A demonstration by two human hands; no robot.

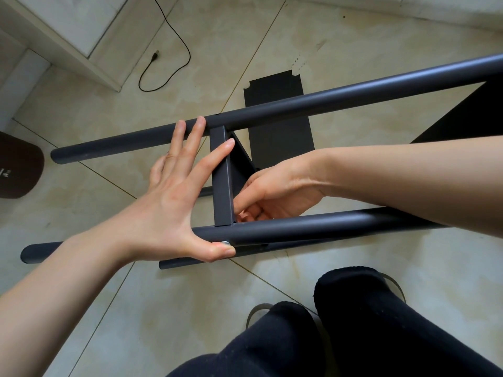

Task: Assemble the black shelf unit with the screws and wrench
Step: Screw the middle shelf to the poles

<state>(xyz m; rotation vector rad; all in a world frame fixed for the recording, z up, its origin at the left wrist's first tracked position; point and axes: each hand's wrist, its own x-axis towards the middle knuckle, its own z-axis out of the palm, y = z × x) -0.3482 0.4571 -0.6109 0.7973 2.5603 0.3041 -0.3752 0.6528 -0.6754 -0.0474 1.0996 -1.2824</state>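
Observation:
The black shelf unit lies on its side over the tiled floor, with a far round pole (299, 102) and a near round pole (313, 225) joined by a flat shelf edge (223, 180). My left hand (174, 197) is spread wide. Its fingertips rest on the far pole and the shelf edge, and its thumb presses on a silver screw head (225, 242) in the near pole. My right hand (275, 193) reaches in behind the shelf edge with fingers curled at the joint. What those fingers hold is hidden.
A loose black shelf panel (277, 126) lies flat on the floor beyond the frame. A black cable (174, 44) trails at the back left near a white cabinet (68, 36). A dark brown object (19, 167) sits at the left edge. My black-clad legs (353, 322) fill the bottom right.

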